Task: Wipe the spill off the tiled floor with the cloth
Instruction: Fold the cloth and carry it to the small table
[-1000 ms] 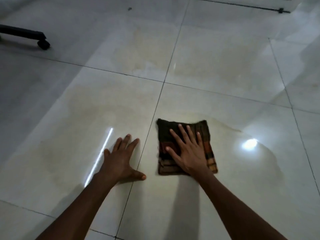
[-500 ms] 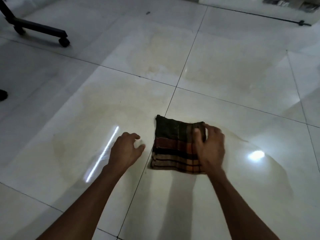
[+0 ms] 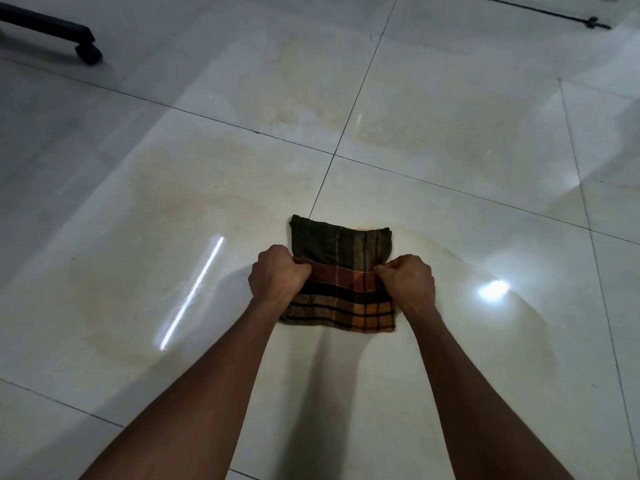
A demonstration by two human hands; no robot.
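While both forearms reach forward from the bottom of the view, the two hands close on a folded plaid cloth point(image 3: 341, 278) lying flat on the tiled floor point(image 3: 485, 393). The left hand point(image 3: 277, 277) is curled into a fist at the cloth's left edge, its fingers bunched on the fabric about halfway along that side. The right hand point(image 3: 408, 282) mirrors it at the right edge, thumb and fingers pinched on the cloth at the same height. Between the hands runs a reddish band of the pattern; the far half of the cloth is dark green-black, and the near half shows orange and brown checks.

The cloth sits just below where four tiles meet, mostly on the near right tile, with its far left corner close to the grout line. A pale yellowish spill point(image 3: 166, 258) spreads across the glossy tiles to the left of the cloth and also beyond it, its faint outline curving on the right side too. Bright light reflections show on the wet-looking surface on both sides. A black chair leg with a caster point(image 3: 86, 51) stands at the far left, well apart from the cloth.
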